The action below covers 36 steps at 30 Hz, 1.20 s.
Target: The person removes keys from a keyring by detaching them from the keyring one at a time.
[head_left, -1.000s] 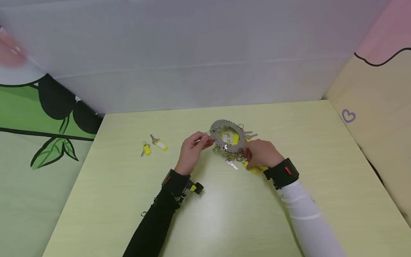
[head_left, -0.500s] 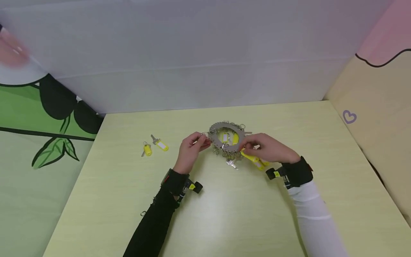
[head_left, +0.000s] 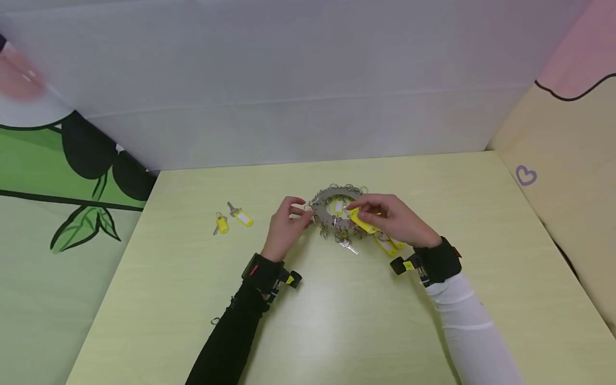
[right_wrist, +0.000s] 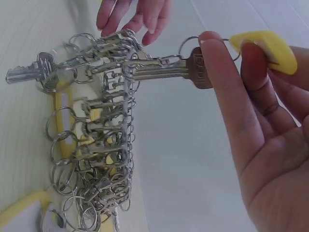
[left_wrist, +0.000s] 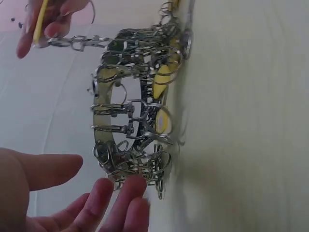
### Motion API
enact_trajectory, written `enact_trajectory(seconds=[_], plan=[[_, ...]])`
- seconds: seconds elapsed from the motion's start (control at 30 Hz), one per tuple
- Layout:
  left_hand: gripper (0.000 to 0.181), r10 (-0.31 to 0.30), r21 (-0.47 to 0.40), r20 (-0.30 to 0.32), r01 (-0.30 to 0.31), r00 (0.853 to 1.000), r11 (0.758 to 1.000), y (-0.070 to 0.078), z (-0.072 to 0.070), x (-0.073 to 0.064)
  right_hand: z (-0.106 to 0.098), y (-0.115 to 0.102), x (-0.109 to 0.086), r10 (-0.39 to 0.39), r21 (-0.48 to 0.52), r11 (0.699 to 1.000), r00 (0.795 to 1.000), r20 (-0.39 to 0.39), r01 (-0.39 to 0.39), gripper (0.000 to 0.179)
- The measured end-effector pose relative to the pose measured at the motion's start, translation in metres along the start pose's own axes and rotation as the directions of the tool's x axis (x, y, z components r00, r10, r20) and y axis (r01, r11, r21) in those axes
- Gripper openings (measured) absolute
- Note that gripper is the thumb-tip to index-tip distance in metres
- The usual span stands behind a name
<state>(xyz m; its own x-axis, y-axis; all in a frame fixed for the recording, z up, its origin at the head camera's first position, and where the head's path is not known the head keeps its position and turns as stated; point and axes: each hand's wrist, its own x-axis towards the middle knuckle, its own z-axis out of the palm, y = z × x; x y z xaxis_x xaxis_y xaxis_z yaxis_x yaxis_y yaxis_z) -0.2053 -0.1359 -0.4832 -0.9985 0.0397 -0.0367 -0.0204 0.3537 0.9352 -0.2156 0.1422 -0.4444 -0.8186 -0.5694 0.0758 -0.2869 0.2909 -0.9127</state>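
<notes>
A grey metal ring [head_left: 341, 191], edged with several small snap clips and split rings, stands near the table's middle. My right hand [head_left: 401, 219] pinches a key tag [right_wrist: 268, 46], yellow, over the ring's right side. From that tag's loop hangs a key [right_wrist: 198, 70], and a clip joins it to the ring. My left hand [head_left: 285, 230] is at the ring's left side. Its thumb and fingers are spread apart with nothing between them, fingertips close to the clips; whether they touch cannot be told. Yellow tags [head_left: 385, 245] and a silver key [head_left: 348, 246] lie at the ring's near side.
Two keys with yellow tags, one short [head_left: 222, 224] and one longer [head_left: 243, 217], lie left of my left hand. The pale wooden table [head_left: 308, 331] meets a grey cloth wall [head_left: 308, 128] behind. A beige panel [head_left: 568, 176] borders the right.
My right hand has lifted a yellow tag from the ring's near right side and moved it left above the ring. My left fingers have spread from their earlier pinch at the ring's edge.
</notes>
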Motion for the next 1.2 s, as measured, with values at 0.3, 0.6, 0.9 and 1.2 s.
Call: enact_trajectory(seconds=[0.3,0.6,0.9,1.2], plan=[[0.038,0.298,0.352,0.107,-0.317,0.948,0.881,0.009,0.022,-0.012,0.002,-0.003,0.001,-0.012,0.067,0.998,0.997,-0.074,0.017,0.026],[0.049,0.393,0.263,0.197,-0.435,0.898,0.861,0.017,0.029,-0.018,0.002,-0.007,-0.001,-0.019,0.135,0.990,0.993,-0.120,0.035,0.029],[0.048,0.365,0.099,0.311,-0.412,0.878,0.906,0.018,0.038,-0.021,0.004,-0.004,0.000,-0.023,0.106,0.994,1.000,-0.021,0.025,0.023],[0.013,0.441,0.413,0.178,-0.474,0.879,0.778,0.013,0.040,-0.019,0.002,-0.004,0.001,-0.026,0.069,0.997,0.999,0.031,0.024,0.024]])
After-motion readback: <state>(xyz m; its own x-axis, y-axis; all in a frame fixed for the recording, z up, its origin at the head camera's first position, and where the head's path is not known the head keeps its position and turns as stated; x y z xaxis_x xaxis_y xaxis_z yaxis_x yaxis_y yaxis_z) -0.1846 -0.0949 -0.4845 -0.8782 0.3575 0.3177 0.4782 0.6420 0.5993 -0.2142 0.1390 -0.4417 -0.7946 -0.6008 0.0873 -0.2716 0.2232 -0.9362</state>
